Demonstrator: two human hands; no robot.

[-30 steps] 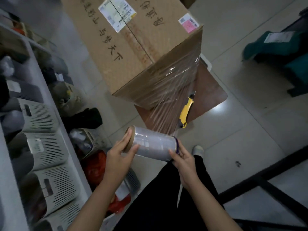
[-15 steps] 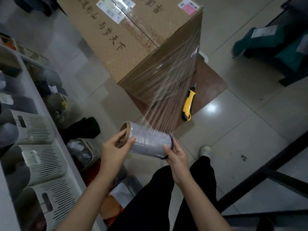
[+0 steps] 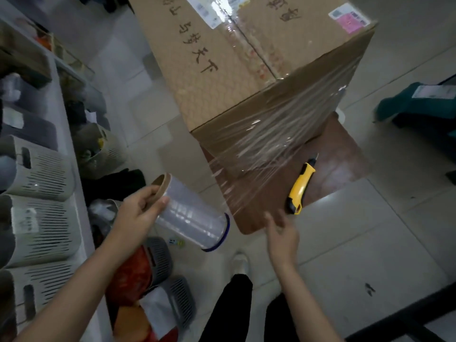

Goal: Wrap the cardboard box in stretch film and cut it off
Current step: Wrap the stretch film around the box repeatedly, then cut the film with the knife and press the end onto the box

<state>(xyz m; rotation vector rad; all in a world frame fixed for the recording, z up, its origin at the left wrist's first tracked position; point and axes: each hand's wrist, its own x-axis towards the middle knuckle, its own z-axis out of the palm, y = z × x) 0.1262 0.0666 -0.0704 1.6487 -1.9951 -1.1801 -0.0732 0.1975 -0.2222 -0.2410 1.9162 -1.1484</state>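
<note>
A large cardboard box point(image 3: 222, 77) with black characters and labels stands on a low brown table point(image 3: 340, 154). Its near side is covered in clear stretch film point(image 3: 278, 134), which runs down in a sheet to the film roll point(image 3: 195, 218). My left hand point(image 3: 140, 211) grips the roll by its cardboard core end. My right hand point(image 3: 281, 233) is off the roll, fingers apart, hovering by the table's near corner. A yellow utility knife point(image 3: 299, 188) lies on the table just above that hand.
A shelf of slotted grey baskets point(image 3: 42, 174) lines the left side, with more baskets and red bags point(image 3: 133, 272) on the floor. My legs and a white shoe point(image 3: 240, 262) are below. Green parcels point(image 3: 417, 102) lie at the right. A dark frame crosses the bottom right.
My right hand has let go of the roll and moved right toward the knife. The left hand alone holds the roll, which moved left and tilted. The view has come closer to the box.
</note>
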